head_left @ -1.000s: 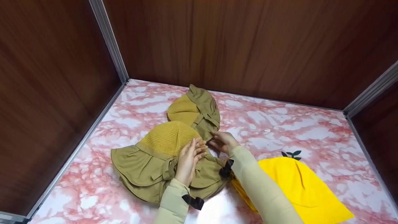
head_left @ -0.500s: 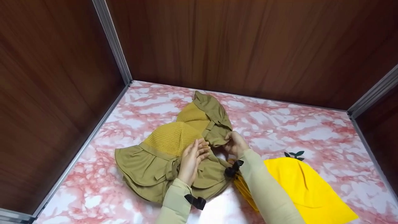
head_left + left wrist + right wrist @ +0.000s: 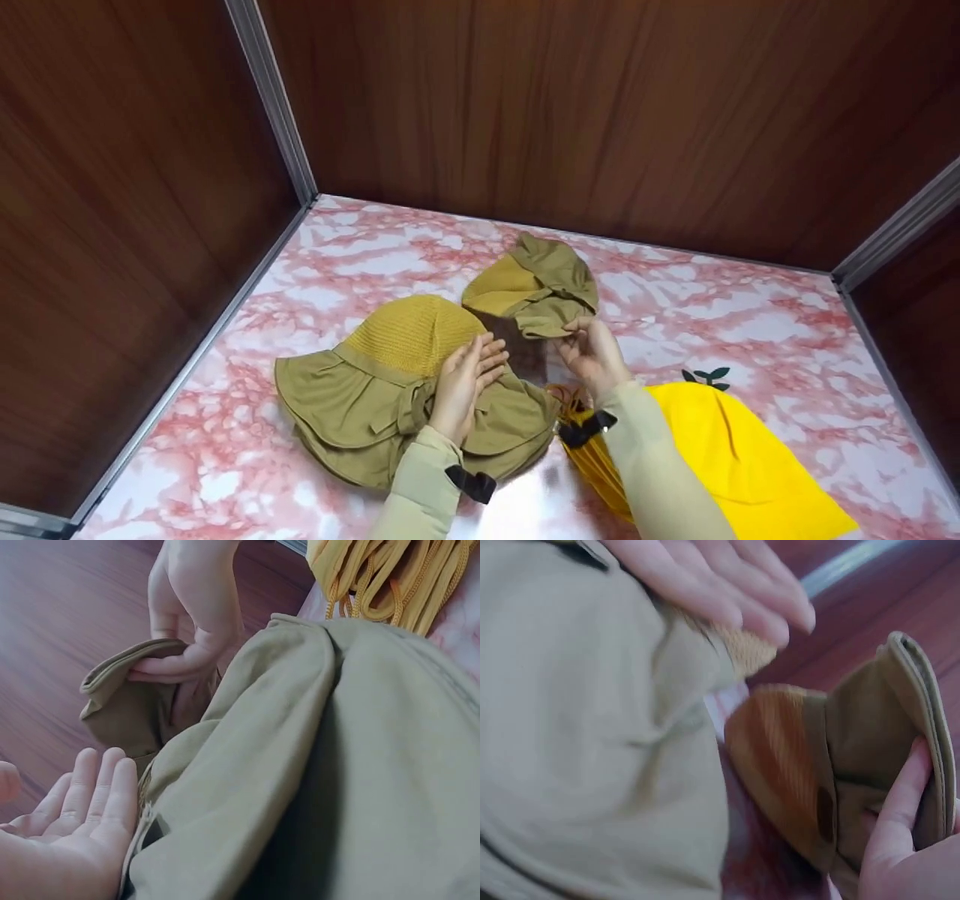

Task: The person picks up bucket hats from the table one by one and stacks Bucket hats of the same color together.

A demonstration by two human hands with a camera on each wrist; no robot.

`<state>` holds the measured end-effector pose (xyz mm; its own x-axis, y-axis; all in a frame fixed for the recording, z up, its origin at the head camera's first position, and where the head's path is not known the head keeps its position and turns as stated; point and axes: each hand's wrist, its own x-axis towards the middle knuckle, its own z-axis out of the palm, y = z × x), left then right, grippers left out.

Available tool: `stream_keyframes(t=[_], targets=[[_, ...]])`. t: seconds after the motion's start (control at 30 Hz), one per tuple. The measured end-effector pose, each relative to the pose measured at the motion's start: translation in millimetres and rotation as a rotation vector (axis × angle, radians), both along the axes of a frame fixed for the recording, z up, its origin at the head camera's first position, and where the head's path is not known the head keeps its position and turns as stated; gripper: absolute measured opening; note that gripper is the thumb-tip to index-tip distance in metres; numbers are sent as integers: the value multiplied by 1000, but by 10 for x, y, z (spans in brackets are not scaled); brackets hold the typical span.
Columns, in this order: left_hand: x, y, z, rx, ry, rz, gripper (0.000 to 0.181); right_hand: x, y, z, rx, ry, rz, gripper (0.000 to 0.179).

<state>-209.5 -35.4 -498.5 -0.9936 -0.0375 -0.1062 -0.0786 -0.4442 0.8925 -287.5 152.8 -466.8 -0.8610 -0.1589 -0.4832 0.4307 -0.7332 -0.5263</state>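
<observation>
A large sun hat (image 3: 352, 409) with a mustard knitted crown and wide olive brim rests on the marbled surface. My left hand (image 3: 459, 390) lies over its front beside the bow, fingers extended; in the left wrist view those fingers (image 3: 82, 802) run along the brim's edge. Farther back is a smaller matching sun hat (image 3: 506, 289), lying on its side. Between thumb and fingers my right hand (image 3: 596, 356) pinches the brim of this smaller hat. In the right wrist view, one finger lies inside the olive brim (image 3: 866, 727).
A bright yellow hat (image 3: 735, 450) with a green sprout on top lies at the right, partly behind my right sleeve. Gathered yellow cloth with cords (image 3: 600, 472) sits beside it. Dark wood panels (image 3: 570, 112) enclose the pink-and-white surface (image 3: 720, 300).
My right hand takes hold of the smaller hat's brim and draws it to the right, out from behind the larger hat. My left hand stays in place on the larger hat.
</observation>
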Motion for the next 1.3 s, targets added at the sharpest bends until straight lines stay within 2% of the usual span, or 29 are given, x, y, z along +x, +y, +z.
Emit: stream_keyframes(t=[0.13,0.27,0.33,0.47,0.57,0.67,0.77,0.87,1.0,1.03,1.13,1.3], targets=[[9,27,38,-36,5,-25,52,167,-58,11,7,65,-46,14],[10,82,96,-5,-5,-52,55,301,-120,-1,-28,127,-71,25],[10,117,120,18,-5,-66,56,359,-150,-11,-34,162,-73,37],[7,189,133,47,-1,-96,53,463,-200,-30,-44,197,-83,76],[-2,237,136,65,-10,-111,48,525,-224,-36,-30,191,-94,89],[-18,277,127,82,-15,-122,48,584,-242,-29,-7,185,-101,89],[-29,309,114,111,-34,-117,48,629,-254,-40,-5,199,-114,78],[-39,343,102,130,-42,-103,47,666,-268,-57,-31,225,-130,71],[-49,383,99,149,-58,-81,45,732,-297,-76,-73,234,-144,72],[-50,392,102,158,-59,-75,44,750,-309,-77,-78,235,-144,65],[-58,410,104,210,-66,-59,41,807,-340,-89,-93,243,-132,49],[-70,432,97,351,-27,-36,32,901,-385,-125,-82,257,-125,44]])
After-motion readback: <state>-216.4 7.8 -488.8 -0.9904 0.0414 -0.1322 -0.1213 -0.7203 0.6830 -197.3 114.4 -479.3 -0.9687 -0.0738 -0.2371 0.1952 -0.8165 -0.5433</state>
